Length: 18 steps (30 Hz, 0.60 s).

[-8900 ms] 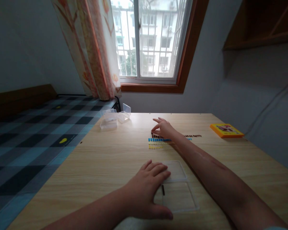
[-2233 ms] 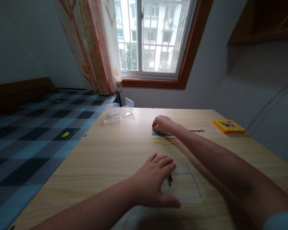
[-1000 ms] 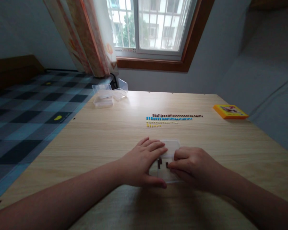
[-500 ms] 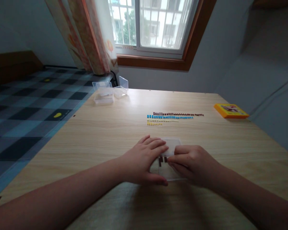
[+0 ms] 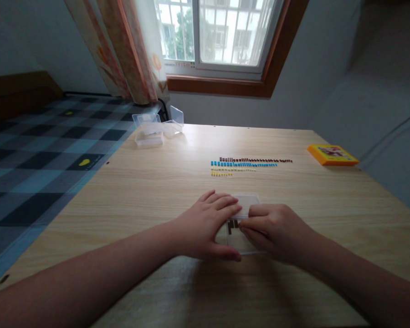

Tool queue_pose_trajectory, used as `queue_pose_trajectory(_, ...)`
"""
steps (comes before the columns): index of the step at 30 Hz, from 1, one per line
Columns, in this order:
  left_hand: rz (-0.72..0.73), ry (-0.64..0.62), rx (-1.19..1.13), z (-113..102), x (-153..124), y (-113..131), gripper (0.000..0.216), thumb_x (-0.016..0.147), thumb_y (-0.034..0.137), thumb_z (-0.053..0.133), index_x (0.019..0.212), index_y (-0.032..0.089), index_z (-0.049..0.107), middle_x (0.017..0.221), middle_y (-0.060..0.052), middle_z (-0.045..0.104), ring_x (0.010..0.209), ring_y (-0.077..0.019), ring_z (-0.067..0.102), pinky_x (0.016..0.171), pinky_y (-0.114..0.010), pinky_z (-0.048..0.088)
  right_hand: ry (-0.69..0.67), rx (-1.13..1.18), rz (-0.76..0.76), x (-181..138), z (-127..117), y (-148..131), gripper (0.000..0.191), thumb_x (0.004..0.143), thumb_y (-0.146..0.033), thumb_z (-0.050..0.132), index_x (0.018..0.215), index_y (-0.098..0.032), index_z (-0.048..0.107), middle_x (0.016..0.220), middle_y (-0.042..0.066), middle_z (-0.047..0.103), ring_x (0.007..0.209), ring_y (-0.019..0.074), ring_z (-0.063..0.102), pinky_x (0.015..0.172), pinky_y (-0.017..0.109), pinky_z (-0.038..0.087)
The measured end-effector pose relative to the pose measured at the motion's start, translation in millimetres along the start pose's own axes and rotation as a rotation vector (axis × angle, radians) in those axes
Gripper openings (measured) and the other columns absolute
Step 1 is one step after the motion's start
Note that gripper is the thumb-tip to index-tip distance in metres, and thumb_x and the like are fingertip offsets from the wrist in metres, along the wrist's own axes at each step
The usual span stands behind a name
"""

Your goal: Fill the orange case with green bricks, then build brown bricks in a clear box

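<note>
A clear plastic box (image 5: 248,248) lies with its lid (image 5: 248,199) folded open on the table in front of me. Several small dark brown blocks (image 5: 230,226) sit in its upper left corner. My left hand (image 5: 210,223) rests flat over the box's left side, fingers spread across the lid hinge and thumb at the near edge. Inside the box, my right hand (image 5: 273,230) is closed in a pinch, its fingertips at one small brown block (image 5: 235,223). The fingers hide part of that block and the box's right side.
Beyond the box, brown, blue, pale and yellow small blocks (image 5: 244,164) lie in rows. Clear open boxes (image 5: 149,139) stand at the far left table corner. A yellow-orange box (image 5: 333,156) lies at the right edge. A checked bed (image 5: 54,155) adjoins the left.
The brown block at my right fingertips now sits closer to the blocks on its left. My left hand stays in place on the box. The whole view has shifted slightly.
</note>
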State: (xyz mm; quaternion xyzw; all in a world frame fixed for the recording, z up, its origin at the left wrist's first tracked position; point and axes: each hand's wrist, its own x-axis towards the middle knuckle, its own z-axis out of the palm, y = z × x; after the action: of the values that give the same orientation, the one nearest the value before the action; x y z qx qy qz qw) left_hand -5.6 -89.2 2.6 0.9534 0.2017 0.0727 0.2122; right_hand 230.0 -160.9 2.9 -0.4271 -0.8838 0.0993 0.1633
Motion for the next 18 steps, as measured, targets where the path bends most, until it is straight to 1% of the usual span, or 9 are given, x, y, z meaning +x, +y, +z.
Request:
queue_pose_trajectory(3,0.003,0.003,0.002,-0.3,-0.2,0.1,0.091,0.08,0.078,0.063,0.148,0.019,0.051,0.156,-0.018,0.05,0.146,-0.0374,0.042,0.126,-0.059,0.018,-0.01,-0.009,0.008,0.4,0.7,-0.5,0.026,0.099,-0.023,0.054,0.081,-0.021,0.073,0.076,0.001,0.065,0.067,0.0131,0.057,0.063,0.027,0.037)
queue_pose_trajectory(6,0.001,0.002,0.005,-0.2,-0.2,0.2,0.09,0.08,0.077,0.063,0.148,0.018,0.051,0.155,-0.019,0.051,0.145,-0.0381,0.043,0.125,-0.06,0.019,-0.013,-0.003,0.015,0.9,0.1,-1.3,0.025,0.098,-0.022,0.055,0.081,-0.021,0.073,0.076,0.001,0.065,0.067,0.013,0.058,0.063,0.027,0.037)
queue_pose_trajectory(10,0.014,0.022,-0.004,1.7,-0.2,-1.2,0.089,0.08,0.076,0.065,0.147,0.019,0.052,0.154,-0.018,0.051,0.144,-0.0387,0.044,0.125,-0.061,0.019,-0.012,-0.001,0.022,1.1,-0.7,-1.9,0.024,0.098,-0.022,0.054,0.087,-0.022,0.076,0.078,0.001,0.066,0.068,0.0135,0.06,0.064,0.027,0.038)
queue_pose_trajectory(15,0.026,0.028,0.004,3.6,0.1,-2.3,0.09,0.08,0.076,0.065,0.147,0.017,0.052,0.154,-0.019,0.051,0.144,-0.0385,0.044,0.124,-0.061,0.021,-0.012,-0.019,0.019,1.1,0.5,-2.1,0.026,0.099,-0.023,0.053,0.088,-0.022,0.077,0.077,0.002,0.066,0.068,0.0141,0.06,0.064,0.027,0.038)
queue_pose_trajectory(18,0.017,0.029,0.006,3.0,0.3,-2.0,0.089,0.079,0.076,0.065,0.146,0.019,0.053,0.154,-0.018,0.051,0.144,-0.0386,0.045,0.124,-0.061,0.021,-0.022,-0.017,0.032,1.3,1.5,-1.5,0.024,0.099,-0.022,0.054,0.093,-0.023,0.078,0.08,0.002,0.067,0.071,0.0146,0.061,0.065,0.027,0.039)
